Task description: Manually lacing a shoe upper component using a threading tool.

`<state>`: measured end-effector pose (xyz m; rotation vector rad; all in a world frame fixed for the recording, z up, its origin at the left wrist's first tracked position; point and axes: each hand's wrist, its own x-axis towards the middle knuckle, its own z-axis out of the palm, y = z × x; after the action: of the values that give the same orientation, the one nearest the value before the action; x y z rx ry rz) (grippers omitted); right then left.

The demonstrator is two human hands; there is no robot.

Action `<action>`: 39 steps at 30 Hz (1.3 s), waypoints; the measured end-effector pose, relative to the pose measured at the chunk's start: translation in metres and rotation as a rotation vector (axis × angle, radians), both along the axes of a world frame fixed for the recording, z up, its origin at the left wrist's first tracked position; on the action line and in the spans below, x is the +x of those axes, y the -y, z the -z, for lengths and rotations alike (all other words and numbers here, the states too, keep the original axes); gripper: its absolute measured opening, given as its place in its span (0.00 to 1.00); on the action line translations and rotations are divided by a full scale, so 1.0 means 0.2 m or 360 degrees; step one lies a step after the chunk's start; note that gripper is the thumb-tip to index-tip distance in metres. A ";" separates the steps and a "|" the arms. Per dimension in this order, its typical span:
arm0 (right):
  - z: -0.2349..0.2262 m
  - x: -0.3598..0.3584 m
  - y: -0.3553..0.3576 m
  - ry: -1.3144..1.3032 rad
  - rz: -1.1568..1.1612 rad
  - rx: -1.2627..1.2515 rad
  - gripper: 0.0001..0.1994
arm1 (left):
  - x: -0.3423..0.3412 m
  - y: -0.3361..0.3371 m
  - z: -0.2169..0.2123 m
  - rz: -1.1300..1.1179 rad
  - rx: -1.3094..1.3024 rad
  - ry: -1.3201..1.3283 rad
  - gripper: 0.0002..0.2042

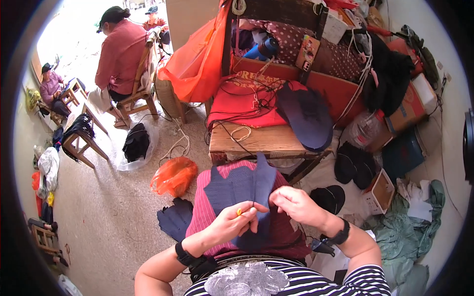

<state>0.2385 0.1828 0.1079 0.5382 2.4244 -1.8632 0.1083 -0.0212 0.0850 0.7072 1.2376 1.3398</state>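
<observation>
A navy-blue fabric piece (231,188) with a ribbed surface and jagged edge lies across my lap, a smoother dark-blue flap standing up along its right side. My left hand (236,220) is closed on the near edge of this fabric; something small and yellow shows at one finger. Just right of the flap, my right hand (295,207) has its thumb and fingers pinched together. Whatever it pinches is too small to see. A maroon striped cloth (200,207) covers my legs beneath the work.
Ahead stands a wooden bench (247,140) bearing a red bag (247,106), tangled dark cords and a navy sole-shaped piece (307,118). On the floor at left lie an orange plastic bag (174,176) and more navy fabric (175,219). A person (121,54) sits farther off.
</observation>
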 end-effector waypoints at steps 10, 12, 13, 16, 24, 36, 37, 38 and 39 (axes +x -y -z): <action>0.04 -0.06 0.09 -0.0456 0.0113 0.0527 0.08 | 0.05 -0.11 0.23 -0.0196 0.0121 0.0093 0.13; 0.10 -0.07 0.07 -0.0491 0.0066 0.0437 0.10 | 0.05 -0.11 0.23 -0.0184 0.0100 -0.0024 0.15; 0.12 -0.07 0.08 -0.0475 0.0132 0.0294 0.12 | 0.05 -0.10 0.23 -0.0176 0.0135 -0.0012 0.15; 0.13 -0.09 0.11 -0.0493 0.0219 0.0113 0.16 | 0.08 -0.11 0.16 -0.0050 0.0075 -0.0044 0.13; 0.02 -0.10 0.05 -0.0343 0.0361 -0.0517 0.14 | 0.13 -0.12 0.14 -0.0197 0.0332 -0.0840 0.10; 0.15 0.10 0.03 -0.0526 0.0425 0.0481 0.11 | 0.12 -0.09 0.11 -0.0250 0.0094 -0.0611 0.19; 0.13 0.14 0.01 -0.0415 0.0369 0.0444 0.11 | 0.13 -0.09 0.12 -0.0253 0.0099 -0.0239 0.19; 0.12 0.19 -0.02 -0.0304 0.0311 0.0406 0.11 | 0.13 -0.09 0.11 -0.0258 0.0095 -0.0231 0.19; 0.13 0.23 -0.06 -0.0258 0.0279 0.0399 0.12 | 0.13 -0.09 0.09 -0.0311 0.0070 -0.0085 0.16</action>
<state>0.2837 0.1938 0.0814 0.6555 2.8264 -1.7332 0.1336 -0.0028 0.0666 0.6696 1.3507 1.5203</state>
